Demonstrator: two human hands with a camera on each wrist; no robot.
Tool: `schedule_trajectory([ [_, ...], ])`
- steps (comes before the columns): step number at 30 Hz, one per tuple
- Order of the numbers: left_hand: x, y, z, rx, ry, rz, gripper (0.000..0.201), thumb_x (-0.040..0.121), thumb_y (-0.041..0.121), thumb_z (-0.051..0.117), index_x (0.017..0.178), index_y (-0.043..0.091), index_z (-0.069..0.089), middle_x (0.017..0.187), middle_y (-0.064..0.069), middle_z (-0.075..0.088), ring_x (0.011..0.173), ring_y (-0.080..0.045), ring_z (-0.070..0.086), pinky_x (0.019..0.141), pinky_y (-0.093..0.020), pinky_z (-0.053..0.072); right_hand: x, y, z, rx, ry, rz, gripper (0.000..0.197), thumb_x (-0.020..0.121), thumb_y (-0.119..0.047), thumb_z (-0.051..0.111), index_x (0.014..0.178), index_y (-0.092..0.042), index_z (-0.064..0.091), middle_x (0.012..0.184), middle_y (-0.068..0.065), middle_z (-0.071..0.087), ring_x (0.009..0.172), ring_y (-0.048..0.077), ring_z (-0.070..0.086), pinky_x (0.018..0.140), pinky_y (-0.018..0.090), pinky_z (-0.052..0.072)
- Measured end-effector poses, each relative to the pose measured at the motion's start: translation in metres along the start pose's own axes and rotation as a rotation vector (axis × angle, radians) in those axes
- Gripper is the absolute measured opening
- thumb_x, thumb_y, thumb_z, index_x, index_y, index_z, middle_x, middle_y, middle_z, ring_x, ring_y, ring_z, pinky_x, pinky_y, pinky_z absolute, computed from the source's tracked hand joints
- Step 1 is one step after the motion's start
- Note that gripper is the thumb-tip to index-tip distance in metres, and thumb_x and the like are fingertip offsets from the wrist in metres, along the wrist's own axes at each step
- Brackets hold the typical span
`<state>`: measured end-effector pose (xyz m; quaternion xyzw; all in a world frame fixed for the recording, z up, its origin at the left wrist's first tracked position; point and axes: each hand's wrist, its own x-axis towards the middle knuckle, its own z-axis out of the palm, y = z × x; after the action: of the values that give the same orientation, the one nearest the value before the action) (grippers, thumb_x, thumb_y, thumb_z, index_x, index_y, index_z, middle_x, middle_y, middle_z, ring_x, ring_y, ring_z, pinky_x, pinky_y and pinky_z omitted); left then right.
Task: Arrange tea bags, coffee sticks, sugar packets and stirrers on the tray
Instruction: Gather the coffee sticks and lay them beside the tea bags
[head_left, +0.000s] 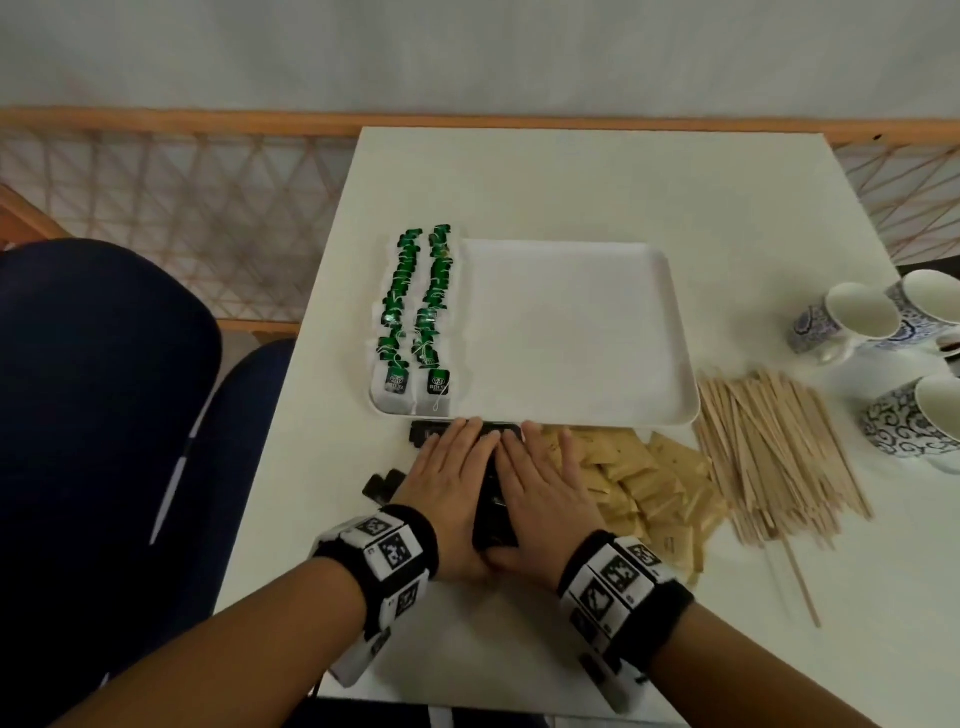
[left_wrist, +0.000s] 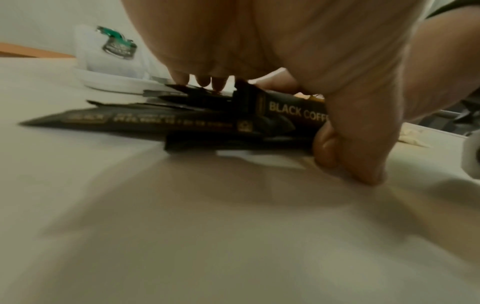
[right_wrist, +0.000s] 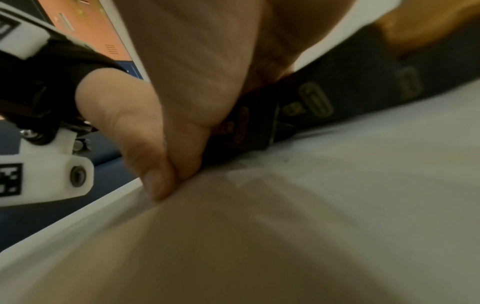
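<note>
Several black coffee sticks lie heaped on the table just before the tray, hemmed between the left hand and right hand, fingers straight and flat. Squeeze evenly inward to square the ends before lifting, placing them beside the tea bags.

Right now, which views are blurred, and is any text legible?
Head view: sharp centre, wide-angle bend at the edges. Left wrist view: foreground white table smeared, yet "BLACK COFF" reads on the black coffee sticks. Right wrist view: soft throughout, print unreadable.
</note>
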<state>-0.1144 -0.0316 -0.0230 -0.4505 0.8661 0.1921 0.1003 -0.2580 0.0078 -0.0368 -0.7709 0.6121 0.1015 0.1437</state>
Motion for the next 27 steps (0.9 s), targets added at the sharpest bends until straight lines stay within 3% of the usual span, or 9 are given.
schedule_trajectory([
  [2, 0.0, -0.004, 0.001, -0.002, 0.0, -0.014, 0.132, 0.058, 0.065, 0.069, 0.149, 0.018, -0.013, 0.157, -0.001, -0.012, 0.146, -0.019, -0.012, 0.119, -0.038, -0.005, 0.001, -0.004, -0.002, -0.006, 0.006, -0.023, 0.097, 0.057, -0.066, 0.041, 0.132, -0.005, 0.052, 0.137, 0.011, 0.053, 0.134, 0.031, 0.041, 0.111, 0.056, 0.002],
  [5, -0.003, -0.013, 0.004, 0.004, 0.024, -0.02, 0.133, 0.052, 0.068, 0.069, 0.15, 0.017, -0.005, 0.155, -0.001, 0.005, 0.145, -0.021, 0.003, 0.12, -0.039, 0.004, -0.001, -0.004, -0.004, 0.015, 0.002, -0.014, 0.098, 0.058, -0.069, 0.03, 0.13, -0.006, 0.055, 0.132, 0.01, 0.057, 0.13, 0.033, 0.046, 0.109, 0.056, 0.011],
  [11, -0.006, -0.022, 0.012, -0.026, -0.006, -0.023, 0.144, 0.047, 0.083, 0.065, 0.149, 0.017, -0.013, 0.158, -0.002, -0.009, 0.146, -0.019, -0.012, 0.118, -0.039, -0.01, -0.01, 0.009, 0.0, 0.018, -0.038, 0.009, 0.112, 0.065, -0.085, 0.024, 0.134, 0.0, 0.049, 0.137, 0.019, 0.051, 0.132, 0.039, 0.041, 0.107, 0.057, 0.014],
  [16, -0.005, -0.023, 0.011, -0.059, -0.018, 0.051, 0.128, 0.062, 0.075, 0.064, 0.15, 0.019, -0.009, 0.157, -0.001, -0.002, 0.145, -0.017, -0.006, 0.118, -0.037, -0.011, -0.003, 0.01, -0.008, -0.029, -0.006, 0.02, 0.114, 0.06, -0.083, 0.032, 0.134, 0.001, 0.048, 0.134, 0.02, 0.053, 0.133, 0.04, 0.039, 0.109, 0.058, 0.011],
  [18, -0.003, -0.024, 0.006, -0.09, -0.009, 0.082, 0.122, 0.065, 0.069, 0.068, 0.151, 0.019, -0.004, 0.157, -0.001, 0.004, 0.146, -0.016, -0.002, 0.119, -0.037, -0.006, -0.006, 0.012, -0.013, -0.038, -0.012, 0.016, 0.121, 0.055, -0.087, 0.036, 0.14, 0.0, 0.04, 0.139, 0.019, 0.048, 0.138, 0.04, 0.031, 0.111, 0.058, 0.004],
  [20, -0.004, -0.025, -0.002, -0.107, 0.004, 0.08, 0.125, 0.061, 0.066, 0.073, 0.151, 0.021, -0.001, 0.157, 0.001, 0.007, 0.146, -0.015, 0.0, 0.117, -0.032, -0.007, -0.009, 0.016, -0.011, -0.074, -0.039, 0.012, 0.126, 0.052, -0.087, 0.047, 0.145, -0.003, 0.031, 0.145, 0.016, 0.041, 0.142, 0.039, 0.022, 0.111, 0.058, -0.006],
  [23, -0.01, -0.031, -0.014, -0.03, 0.01, 0.023, 0.139, 0.046, 0.071, 0.076, 0.149, 0.024, -0.005, 0.156, 0.004, 0.005, 0.145, -0.015, 0.001, 0.117, -0.036, -0.005, -0.013, 0.017, -0.016, -0.1, -0.051, 0.023, 0.126, 0.048, -0.087, 0.056, 0.141, -0.004, 0.038, 0.138, 0.015, 0.05, 0.139, 0.039, 0.029, 0.111, 0.056, -0.008],
  [26, -0.023, -0.044, -0.024, 0.091, -0.028, -0.052, 0.143, 0.044, 0.072, 0.076, 0.147, 0.026, -0.012, 0.156, 0.005, -0.002, 0.145, -0.017, -0.001, 0.119, -0.041, 0.0, -0.012, 0.018, -0.021, -0.141, -0.071, -0.004, 0.124, 0.06, -0.085, 0.052, 0.15, -0.007, 0.015, 0.153, 0.013, 0.026, 0.145, 0.036, 0.003, 0.109, 0.055, -0.018],
  [27, -0.027, -0.05, -0.027, 0.118, -0.04, -0.071, 0.141, 0.046, 0.07, 0.076, 0.147, 0.026, -0.011, 0.156, 0.004, -0.002, 0.145, -0.019, 0.001, 0.12, -0.041, 0.003, -0.011, 0.019, -0.023, -0.151, -0.067, -0.003, 0.125, 0.06, -0.085, 0.052, 0.15, -0.007, 0.014, 0.154, 0.013, 0.024, 0.146, 0.036, 0.001, 0.109, 0.055, -0.018],
])
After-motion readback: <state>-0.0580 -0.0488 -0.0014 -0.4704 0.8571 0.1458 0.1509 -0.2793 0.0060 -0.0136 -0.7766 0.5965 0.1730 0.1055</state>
